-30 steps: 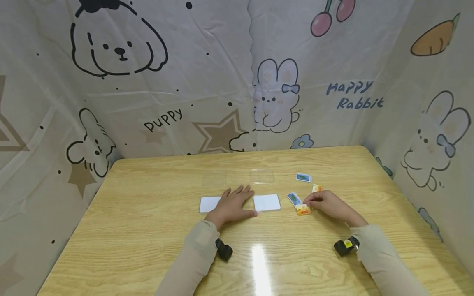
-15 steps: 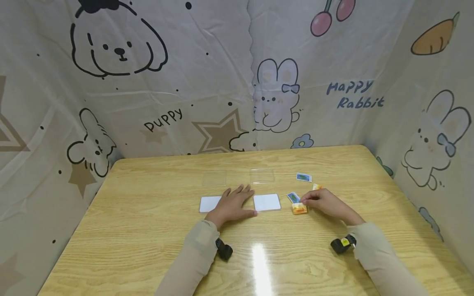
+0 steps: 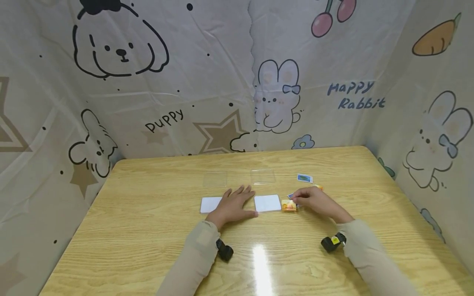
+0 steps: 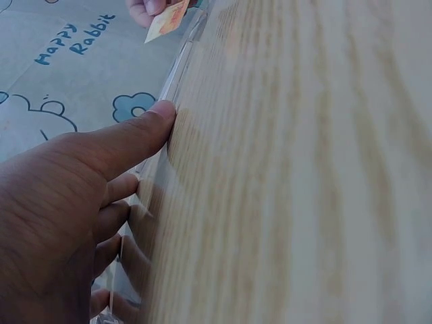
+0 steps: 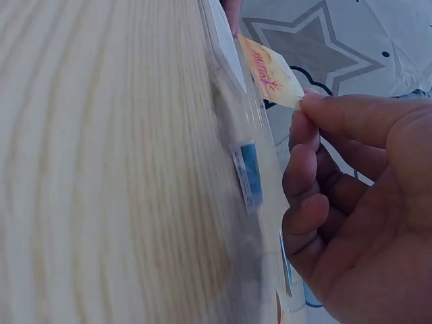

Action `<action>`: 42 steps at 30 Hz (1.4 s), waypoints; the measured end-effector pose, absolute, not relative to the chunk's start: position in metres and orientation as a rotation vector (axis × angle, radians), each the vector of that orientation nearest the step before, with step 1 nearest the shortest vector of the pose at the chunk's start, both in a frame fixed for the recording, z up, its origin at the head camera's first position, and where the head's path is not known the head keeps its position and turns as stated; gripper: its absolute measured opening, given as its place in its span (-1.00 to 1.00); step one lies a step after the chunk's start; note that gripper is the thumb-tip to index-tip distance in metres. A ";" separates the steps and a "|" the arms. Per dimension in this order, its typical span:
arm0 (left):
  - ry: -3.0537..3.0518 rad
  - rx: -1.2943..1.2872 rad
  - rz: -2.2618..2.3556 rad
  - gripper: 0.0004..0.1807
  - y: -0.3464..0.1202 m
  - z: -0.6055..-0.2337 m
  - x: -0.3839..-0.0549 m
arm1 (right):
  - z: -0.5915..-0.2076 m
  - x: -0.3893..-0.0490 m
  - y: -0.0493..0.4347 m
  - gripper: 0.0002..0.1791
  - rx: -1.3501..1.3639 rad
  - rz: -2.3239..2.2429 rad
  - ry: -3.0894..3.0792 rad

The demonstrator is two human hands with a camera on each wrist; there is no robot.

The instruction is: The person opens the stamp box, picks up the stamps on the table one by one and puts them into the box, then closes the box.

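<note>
- Right hand (image 3: pixel 314 203): grip is a pinch, thumb against fingertip on one edge of a small orange printed card (image 3: pixel 289 205). In the right wrist view the same card (image 5: pixel 273 73) sticks out past the fingertips, tilted, its far edge lifted clear of the wood. Holding it by the edge leaves its face exposed.
- Card position: just right of the right-hand white rectangular card (image 3: pixel 267 203); it looks very close to its edge, contact cannot be told.
- Left hand (image 3: pixel 233 205): released, fingers straight and spread, palm down flat on the light wood-grain counter (image 3: pixel 148 230), between the two white cards. Its fingers overlap the left-hand white rectangular card (image 3: pixel 210 204); judged a steadying press rather than a hold. The left wrist view shows the thumb (image 4: pixel 135 138) lying along the surface.
- Near the right hand: a small blue-framed card (image 3: pixel 304 178) lies flat further back; another blue card edge shows beside the knuckles, mostly hidden.
- Two clear plastic sheets (image 3: pixel 263 176) lie flat behind the white cards, faint against the wood.
- Surround: a cartoon-printed fabric backdrop (image 3: pixel 166 82) with puppy and rabbit drawings encloses three sides of the counter.
</note>
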State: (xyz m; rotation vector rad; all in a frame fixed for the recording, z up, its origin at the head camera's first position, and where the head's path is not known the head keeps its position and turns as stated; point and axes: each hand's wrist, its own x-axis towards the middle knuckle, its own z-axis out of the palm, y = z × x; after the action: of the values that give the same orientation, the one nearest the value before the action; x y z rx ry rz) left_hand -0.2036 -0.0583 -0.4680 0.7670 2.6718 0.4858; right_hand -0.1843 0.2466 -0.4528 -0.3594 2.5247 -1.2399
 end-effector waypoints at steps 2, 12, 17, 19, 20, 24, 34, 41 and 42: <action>2.673 0.765 0.486 -0.12 -0.058 -0.467 -0.204 | -0.452 -0.185 0.242 -0.77 -0.362 -1.251 2.518; 2.673 0.761 0.484 -0.13 -0.057 -0.467 -0.203 | -0.457 -0.186 0.216 -0.76 -0.313 -1.321 2.512; 2.673 0.750 0.496 -0.13 -0.057 -0.468 -0.203 | -0.465 -0.188 0.202 -0.78 -0.305 -1.350 2.574; 2.673 0.747 0.497 -0.13 -0.057 -0.468 -0.202 | -0.467 -0.189 0.197 -0.78 -0.292 -1.349 2.593; 2.671 0.745 0.501 -0.13 -0.057 -0.468 -0.202 | -0.468 -0.189 0.195 -0.79 -0.270 -1.350 2.599; 2.669 0.744 0.502 -0.13 -0.056 -0.468 -0.202 | -0.469 -0.188 0.185 -0.80 -0.211 -1.353 2.637; 2.680 0.753 0.467 -0.12 -0.056 -0.467 -0.205 | -0.467 -0.191 0.167 -0.84 -0.150 -1.333 2.738; 2.681 0.748 0.466 -0.13 -0.056 -0.467 -0.204 | -0.465 -0.187 0.164 -0.84 -0.132 -1.281 2.732; 2.681 0.746 0.462 -0.13 -0.056 -0.468 -0.204 | -0.465 -0.186 0.164 -0.84 -0.132 -1.269 2.733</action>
State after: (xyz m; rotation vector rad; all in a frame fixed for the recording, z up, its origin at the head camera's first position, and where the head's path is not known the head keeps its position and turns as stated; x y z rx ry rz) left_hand -0.2041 -0.0562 -0.4675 0.7464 2.6809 0.4623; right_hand -0.1860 0.1636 -0.4649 -0.1321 2.7333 -1.2690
